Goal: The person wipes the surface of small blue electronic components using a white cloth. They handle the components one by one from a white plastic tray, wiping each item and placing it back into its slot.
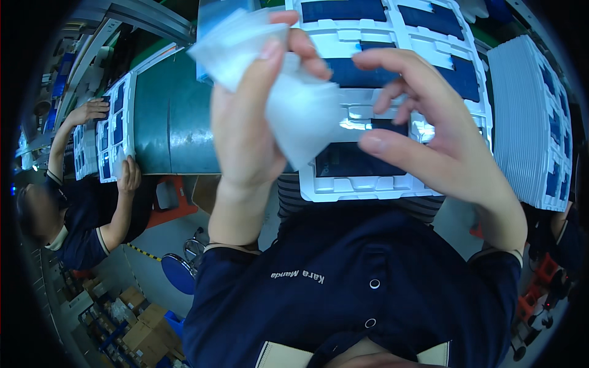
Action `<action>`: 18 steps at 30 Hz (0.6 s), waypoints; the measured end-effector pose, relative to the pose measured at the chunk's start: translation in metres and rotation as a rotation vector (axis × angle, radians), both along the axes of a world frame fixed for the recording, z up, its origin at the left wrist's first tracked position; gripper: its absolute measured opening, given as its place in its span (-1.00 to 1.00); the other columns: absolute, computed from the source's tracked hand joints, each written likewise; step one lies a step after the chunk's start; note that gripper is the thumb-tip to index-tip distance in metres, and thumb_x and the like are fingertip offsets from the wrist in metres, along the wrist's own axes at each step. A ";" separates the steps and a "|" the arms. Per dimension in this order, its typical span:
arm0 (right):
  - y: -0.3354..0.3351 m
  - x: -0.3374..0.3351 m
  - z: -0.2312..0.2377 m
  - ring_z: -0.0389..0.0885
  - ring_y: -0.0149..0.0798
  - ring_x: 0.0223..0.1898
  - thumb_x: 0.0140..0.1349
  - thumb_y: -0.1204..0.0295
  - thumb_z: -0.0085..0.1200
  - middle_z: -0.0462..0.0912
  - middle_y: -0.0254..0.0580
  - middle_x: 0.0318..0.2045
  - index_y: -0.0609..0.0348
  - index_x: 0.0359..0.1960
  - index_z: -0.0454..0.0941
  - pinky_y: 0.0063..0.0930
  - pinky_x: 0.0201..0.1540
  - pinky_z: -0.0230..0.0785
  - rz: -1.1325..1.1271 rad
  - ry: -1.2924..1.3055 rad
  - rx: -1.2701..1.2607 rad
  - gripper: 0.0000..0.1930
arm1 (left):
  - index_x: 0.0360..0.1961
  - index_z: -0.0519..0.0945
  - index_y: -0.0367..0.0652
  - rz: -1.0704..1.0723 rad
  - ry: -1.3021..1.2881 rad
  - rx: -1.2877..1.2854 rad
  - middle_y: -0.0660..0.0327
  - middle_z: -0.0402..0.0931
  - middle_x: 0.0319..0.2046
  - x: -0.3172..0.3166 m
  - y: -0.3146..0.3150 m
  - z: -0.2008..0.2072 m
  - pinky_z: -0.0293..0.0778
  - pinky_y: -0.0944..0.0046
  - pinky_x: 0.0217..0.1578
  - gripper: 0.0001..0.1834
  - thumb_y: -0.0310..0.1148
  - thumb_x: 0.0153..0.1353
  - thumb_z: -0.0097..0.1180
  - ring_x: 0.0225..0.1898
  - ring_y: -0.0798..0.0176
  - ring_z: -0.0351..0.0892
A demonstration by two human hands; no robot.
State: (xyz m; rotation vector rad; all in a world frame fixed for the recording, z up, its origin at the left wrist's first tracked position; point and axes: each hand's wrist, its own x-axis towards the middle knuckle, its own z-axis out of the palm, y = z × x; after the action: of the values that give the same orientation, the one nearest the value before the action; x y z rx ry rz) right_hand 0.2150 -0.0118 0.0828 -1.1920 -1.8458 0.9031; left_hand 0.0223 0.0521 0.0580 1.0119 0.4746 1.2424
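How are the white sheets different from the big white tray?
The white sheets are bent, gripped in the left hand; the white tray lies flat below. The sheets look thin and plain; the tray has moulded compartments with dark pieces. The tray is bigger than the sheets. Both look whitish.

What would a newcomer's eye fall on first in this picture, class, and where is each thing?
Probably the bunch of thin white sheets just left of upper centre, held in the left hand. To its right, the right hand is open above a white compartmented tray of dark flat pieces. A thick stack of white trays also stands out at the right.
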 end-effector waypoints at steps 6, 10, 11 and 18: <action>0.030 -0.011 -0.023 0.51 -0.53 -0.24 0.15 0.56 0.23 0.56 -0.28 -0.22 0.21 0.05 0.32 -0.68 -0.17 0.35 -0.052 0.452 -0.221 -0.55 | 0.13 0.28 -0.36 0.043 -0.067 -0.052 0.03 0.56 -0.14 0.023 -0.006 -0.004 0.52 0.25 -0.09 -0.61 -0.36 0.38 -0.02 -0.14 0.24 0.58; 0.039 -0.004 -0.031 0.57 -0.55 -0.35 0.21 0.50 0.19 0.64 -0.23 -0.34 0.24 -0.02 0.41 -0.71 -0.30 0.39 -0.129 0.518 -0.263 -0.67 | 0.19 0.25 -0.35 0.073 0.055 -0.065 -0.03 0.55 -0.08 0.029 -0.008 -0.009 0.50 0.16 0.00 -0.55 -0.38 0.36 0.00 -0.06 0.18 0.56; 0.040 -0.003 -0.030 0.56 -0.56 -0.38 0.21 0.47 0.20 0.65 -0.22 -0.36 0.25 -0.05 0.44 -0.72 -0.34 0.39 -0.156 0.506 -0.263 -0.69 | 0.18 0.26 -0.35 0.056 0.018 -0.080 -0.01 0.56 -0.11 0.028 -0.006 -0.012 0.52 0.20 -0.04 -0.56 -0.39 0.35 0.02 -0.08 0.21 0.57; 0.037 -0.004 -0.037 0.59 -0.55 -0.32 0.17 0.46 0.26 0.64 -0.29 -0.37 0.28 -0.24 0.53 -0.69 -0.22 0.44 -0.117 0.566 -0.389 -0.79 | -0.02 0.47 -0.31 0.194 0.027 -0.075 0.07 0.61 -0.26 0.028 0.001 -0.021 0.54 0.32 -0.21 -0.72 -0.38 0.33 0.07 -0.22 0.33 0.59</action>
State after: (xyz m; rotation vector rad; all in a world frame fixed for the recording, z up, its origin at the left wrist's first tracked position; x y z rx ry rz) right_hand 0.2111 0.0257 0.0460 -1.1023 -1.1687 1.4048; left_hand 0.0499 0.0533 0.0372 0.9370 0.6477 1.3735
